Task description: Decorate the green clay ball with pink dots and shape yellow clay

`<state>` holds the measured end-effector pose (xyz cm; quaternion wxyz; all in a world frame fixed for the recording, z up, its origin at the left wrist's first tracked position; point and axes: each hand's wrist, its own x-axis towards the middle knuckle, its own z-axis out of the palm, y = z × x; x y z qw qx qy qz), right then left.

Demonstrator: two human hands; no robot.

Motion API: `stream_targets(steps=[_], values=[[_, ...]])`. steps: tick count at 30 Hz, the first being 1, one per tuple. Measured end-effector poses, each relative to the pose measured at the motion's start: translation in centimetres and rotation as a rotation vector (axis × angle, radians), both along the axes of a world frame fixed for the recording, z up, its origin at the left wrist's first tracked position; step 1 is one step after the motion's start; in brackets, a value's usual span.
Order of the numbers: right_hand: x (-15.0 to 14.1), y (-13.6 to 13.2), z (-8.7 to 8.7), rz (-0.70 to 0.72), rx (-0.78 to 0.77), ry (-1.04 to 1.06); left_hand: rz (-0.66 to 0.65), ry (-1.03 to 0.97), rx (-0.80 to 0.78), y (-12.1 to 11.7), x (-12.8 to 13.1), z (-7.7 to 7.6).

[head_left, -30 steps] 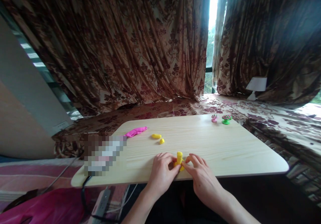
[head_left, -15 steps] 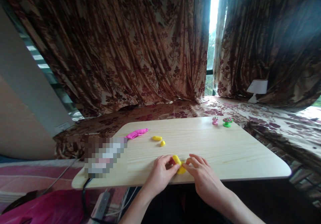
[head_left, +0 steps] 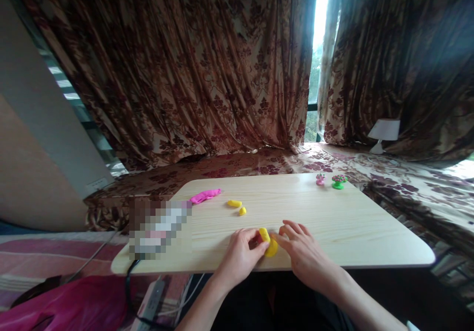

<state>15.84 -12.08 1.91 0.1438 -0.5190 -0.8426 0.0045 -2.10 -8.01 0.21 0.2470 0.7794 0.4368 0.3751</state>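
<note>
Near the front edge of the light wooden table (head_left: 333, 232), my left hand (head_left: 240, 253) and my right hand (head_left: 301, 252) pinch a lump of yellow clay (head_left: 268, 242) between their fingertips. The clay piece is tilted and rests on the tabletop. Two smaller yellow clay bits (head_left: 234, 203) (head_left: 242, 211) lie farther back, left of centre. A flat pink clay strip (head_left: 205, 195) lies at the table's back left.
A small pink clay figure (head_left: 320, 179) and a green and pink one (head_left: 338, 181) stand at the back right corner. A blurred-out object (head_left: 159, 227) sits at the table's left. Patterned curtains hang behind; a white lamp (head_left: 383, 133) is at right. Cables hang under the table's left.
The yellow clay stood upright between my fingers a second ago; now it is tipped over and lower on the table. The view has shifted slightly to the left.
</note>
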Motion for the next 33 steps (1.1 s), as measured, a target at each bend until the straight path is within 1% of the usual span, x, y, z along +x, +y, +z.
stream_targets(steps=[5, 10, 13, 16, 21, 23, 28, 33], values=[[0.4, 0.6, -0.2, 0.009, 0.019, -0.001, -0.002, 0.0, -0.011, 0.0, 0.0, 0.1], [0.1, -0.9, -0.5, -0.046, 0.009, 0.03, 0.03, 0.01, -0.002, -0.1, 0.0, -0.1], [0.0, -1.7, -0.8, -0.03, 0.012, 0.058, 0.021, 0.037, 0.024, -0.1, 0.0, 0.0], [0.5, -1.6, -0.8, -0.014, 0.009, 0.125, 0.024, 0.078, 0.073, 0.0, 0.1, 0.3], [1.9, -0.8, -0.6, -0.086, 0.023, 0.246, 0.138, 0.166, 0.166, -0.2, 0.5, 0.9], [2.1, -0.9, -0.6, -0.076, 0.009, 0.266, 0.149, 0.208, 0.178, -0.3, 0.6, 0.9], [1.1, -1.5, -0.6, -0.04, -0.013, 0.282, 0.124, 0.259, 0.191, -0.6, 0.5, 0.7], [0.1, -1.4, -0.6, -0.023, 0.001, 0.257, 0.109, 0.236, 0.183, -0.6, 0.2, 0.5]])
